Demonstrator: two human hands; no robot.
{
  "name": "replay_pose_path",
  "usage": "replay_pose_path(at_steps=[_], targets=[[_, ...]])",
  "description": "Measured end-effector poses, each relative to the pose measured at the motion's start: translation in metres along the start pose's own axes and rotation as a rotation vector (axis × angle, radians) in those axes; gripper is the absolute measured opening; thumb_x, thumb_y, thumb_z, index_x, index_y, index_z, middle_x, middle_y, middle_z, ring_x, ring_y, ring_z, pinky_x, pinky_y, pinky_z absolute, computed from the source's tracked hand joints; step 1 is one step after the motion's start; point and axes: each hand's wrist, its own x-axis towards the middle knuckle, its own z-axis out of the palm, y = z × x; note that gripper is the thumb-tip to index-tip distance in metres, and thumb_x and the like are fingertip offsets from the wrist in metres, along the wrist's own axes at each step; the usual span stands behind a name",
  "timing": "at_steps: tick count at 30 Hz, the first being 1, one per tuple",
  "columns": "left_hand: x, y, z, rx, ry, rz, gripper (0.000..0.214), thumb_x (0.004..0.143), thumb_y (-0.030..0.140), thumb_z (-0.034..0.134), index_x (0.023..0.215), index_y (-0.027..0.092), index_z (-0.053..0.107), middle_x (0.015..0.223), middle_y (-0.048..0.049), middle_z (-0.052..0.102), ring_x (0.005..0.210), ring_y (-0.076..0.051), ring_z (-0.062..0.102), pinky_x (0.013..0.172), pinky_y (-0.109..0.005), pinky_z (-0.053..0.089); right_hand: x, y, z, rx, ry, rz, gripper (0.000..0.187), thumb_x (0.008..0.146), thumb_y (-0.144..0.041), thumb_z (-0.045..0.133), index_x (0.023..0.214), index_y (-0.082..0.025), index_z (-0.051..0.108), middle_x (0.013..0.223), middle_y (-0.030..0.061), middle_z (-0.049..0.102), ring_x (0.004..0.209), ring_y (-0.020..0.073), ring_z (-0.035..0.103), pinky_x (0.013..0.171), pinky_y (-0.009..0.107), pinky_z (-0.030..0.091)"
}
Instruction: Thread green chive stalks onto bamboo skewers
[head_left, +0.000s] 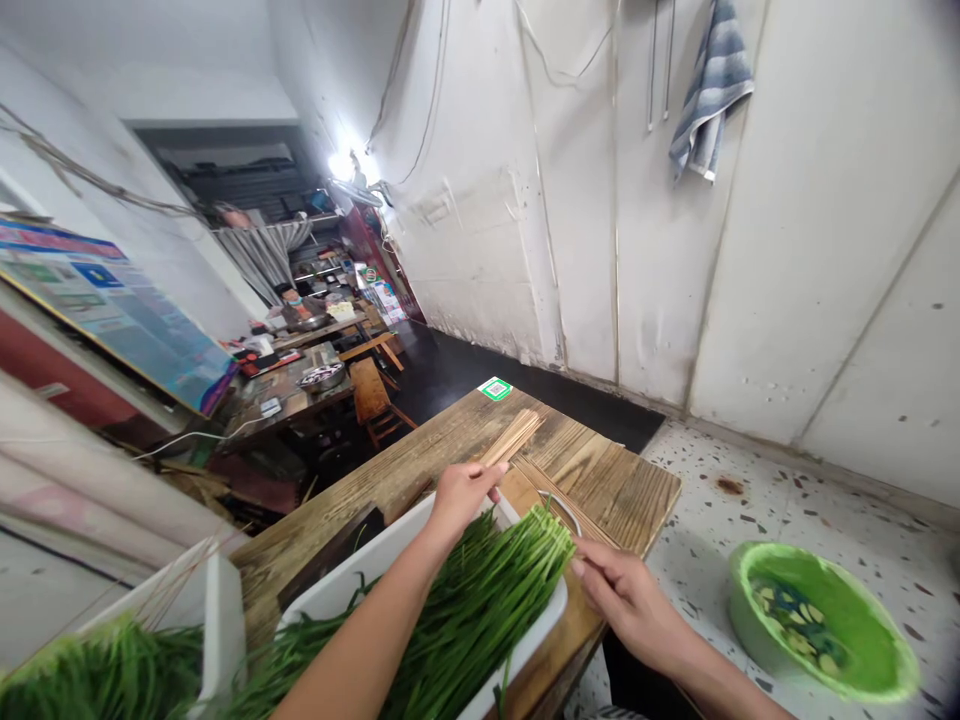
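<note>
My left hand (pixel 463 492) is closed on a bundle of thin wooden skewers (pixel 516 436), which fans out above the table. Under my left forearm stands a white plastic tub (pixel 559 603) filled with long green garlic chives (pixel 480 590). Their pale stem ends point right, towards my right hand (pixel 626 592). Thumb and fingers of that hand are pinched together at the stem ends; whatever lies between them is too small to make out. More skewers (pixel 562 492) lie on the table just past the tub, beside a partly hidden round white rim (pixel 568 512).
A dark-bladed knife (pixel 334 555) lies left of the tub on the wooden table (pixel 637 480). Another white tub (pixel 225 610) of greens is at lower left. A green basin (pixel 825 620) sits on the floor at right. Farther back, a person (pixel 291 298) is near cluttered tables.
</note>
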Motion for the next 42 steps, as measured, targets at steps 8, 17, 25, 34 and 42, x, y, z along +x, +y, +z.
replay_pose_path(at_steps=[8, 17, 25, 34, 42], targets=[[-0.015, 0.009, -0.006, -0.330, -0.209, 0.003, 0.049, 0.081, 0.041, 0.049, 0.121, 0.013, 0.050, 0.079, -0.0052, 0.068, 0.061, -0.011, 0.052, 0.058, -0.022, 0.037, 0.003, 0.003, 0.003, 0.047, 0.006, 0.031, 0.030, 0.093, -0.033, 0.043, 0.107, -0.015, 0.063, 0.061, -0.0028, 0.041, 0.054, 0.0111, 0.036, 0.050, 0.021, 0.034], [-0.051, 0.032, -0.012, -0.296, -0.113, 0.066, 0.027, 0.072, 0.030, 0.064, 0.093, 0.015, 0.070, 0.099, -0.0065, 0.071, 0.087, -0.018, 0.063, 0.078, -0.027, 0.046, 0.009, 0.002, 0.005, 0.067, 0.019, 0.069, 0.035, 0.094, -0.037, 0.042, 0.113, -0.014, 0.060, 0.061, -0.0038, 0.033, 0.052, 0.0097, 0.029, 0.045, 0.020, 0.027], [-0.054, 0.036, -0.007, -0.294, 0.000, -0.010, 0.024, 0.066, 0.025, 0.070, 0.088, 0.016, 0.074, 0.092, -0.0063, 0.073, 0.087, -0.022, 0.067, 0.084, -0.032, 0.049, 0.008, 0.005, 0.005, 0.064, 0.002, 0.085, 0.036, 0.094, -0.037, 0.042, 0.116, -0.014, 0.059, 0.057, -0.0047, 0.030, 0.049, 0.0093, 0.027, 0.043, 0.020, 0.026], [-0.054, 0.035, -0.004, -0.296, 0.045, 0.010, 0.019, 0.065, 0.025, 0.070, 0.081, 0.016, 0.074, 0.089, -0.0061, 0.074, 0.084, -0.021, 0.067, 0.082, -0.031, 0.049, 0.009, -0.004, 0.005, 0.031, 0.004, 0.076, 0.036, 0.094, -0.034, 0.041, 0.117, -0.013, 0.060, 0.057, -0.0046, 0.029, 0.050, 0.0093, 0.026, 0.042, 0.019, 0.026], [-0.056, 0.038, -0.002, -0.305, 0.072, 0.026, 0.017, 0.065, 0.024, 0.069, 0.080, 0.016, 0.074, 0.087, -0.0056, 0.074, 0.082, -0.020, 0.067, 0.081, -0.031, 0.050, 0.008, -0.004, 0.005, -0.012, 0.023, 0.059, 0.037, 0.094, -0.036, 0.041, 0.117, -0.013, 0.061, 0.055, -0.0040, 0.035, 0.048, 0.0095, 0.030, 0.042, 0.019, 0.030]])
